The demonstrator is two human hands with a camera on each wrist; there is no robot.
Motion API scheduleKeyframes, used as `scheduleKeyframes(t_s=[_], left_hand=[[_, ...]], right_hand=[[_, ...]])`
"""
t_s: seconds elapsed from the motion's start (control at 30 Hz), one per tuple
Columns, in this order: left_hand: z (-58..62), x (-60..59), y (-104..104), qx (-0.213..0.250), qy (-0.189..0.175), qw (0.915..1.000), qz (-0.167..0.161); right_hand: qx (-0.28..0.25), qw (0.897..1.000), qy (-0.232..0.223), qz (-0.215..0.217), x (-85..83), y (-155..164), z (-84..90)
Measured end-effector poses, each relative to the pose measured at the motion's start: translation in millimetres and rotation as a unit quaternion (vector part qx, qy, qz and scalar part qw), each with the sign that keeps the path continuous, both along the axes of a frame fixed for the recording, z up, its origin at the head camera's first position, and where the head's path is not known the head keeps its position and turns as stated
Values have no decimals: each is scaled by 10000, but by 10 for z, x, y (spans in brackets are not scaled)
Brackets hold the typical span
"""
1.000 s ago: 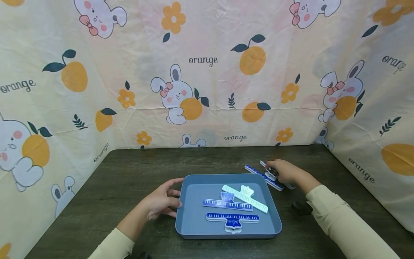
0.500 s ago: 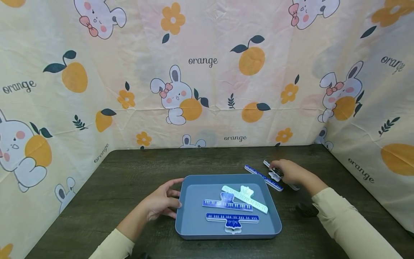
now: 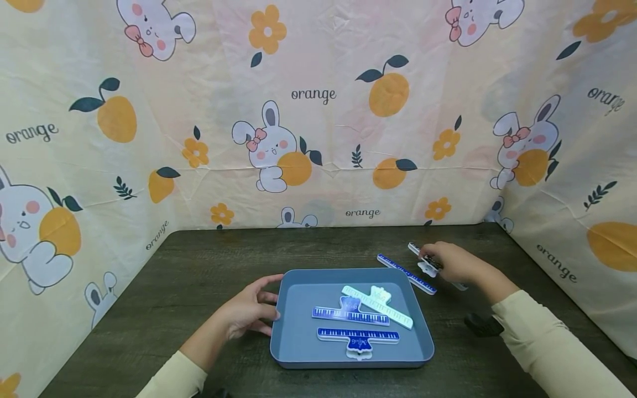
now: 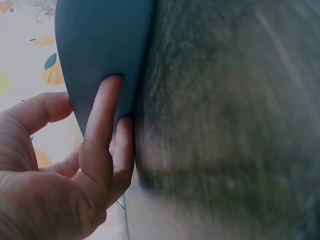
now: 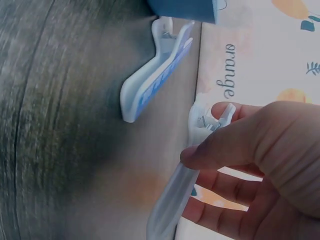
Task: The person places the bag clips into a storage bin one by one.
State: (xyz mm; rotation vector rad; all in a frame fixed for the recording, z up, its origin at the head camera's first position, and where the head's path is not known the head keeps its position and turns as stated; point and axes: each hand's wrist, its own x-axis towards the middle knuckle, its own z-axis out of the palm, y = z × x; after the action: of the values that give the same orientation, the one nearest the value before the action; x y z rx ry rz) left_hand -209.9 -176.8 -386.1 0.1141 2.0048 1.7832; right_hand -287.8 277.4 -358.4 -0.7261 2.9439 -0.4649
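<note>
Right hand (image 3: 455,264), fingers clamped on black-and-white plastic ruler clip (image 3: 428,269), right of centre frame: shifted slightly rightward. Now farther from blue-and-white plastic ruler clip (image 3: 408,275), yet outside blue-grey rectangular plastic tray (image 3: 296,345), lower centre. Left hand (image 3: 246,309) unmoved, fingers spread against tray wall.

A dark brown wood-grain desk (image 3: 298,249) with a rounded far left corner fills the lower part of the head view. Behind it and along both sides hangs a cream printed sheet (image 3: 328,130), marked by faint creases, one running level across the back. Its pattern mixes white rabbits with pink bows (image 3: 272,146), round oranges with dark leaves (image 3: 389,95), orange five-petalled flowers (image 3: 267,30), dark leafy sprigs (image 3: 357,156) and black cursive "orange" lettering (image 3: 313,95). The topmost rabbits appear upside down. Soft light falls over everything.
</note>
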Motion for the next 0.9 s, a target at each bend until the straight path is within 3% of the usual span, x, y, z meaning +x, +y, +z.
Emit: scheduleKeyframes(t_s=[0.53,0.9], left_hand=[[-6,-11,6,-80,54,9999,89],[10,0,9,-131,52,9998,108]], right_hand=[[36,9964,532,659,167,-97,190],[44,9937,630,923,309,-188,303]])
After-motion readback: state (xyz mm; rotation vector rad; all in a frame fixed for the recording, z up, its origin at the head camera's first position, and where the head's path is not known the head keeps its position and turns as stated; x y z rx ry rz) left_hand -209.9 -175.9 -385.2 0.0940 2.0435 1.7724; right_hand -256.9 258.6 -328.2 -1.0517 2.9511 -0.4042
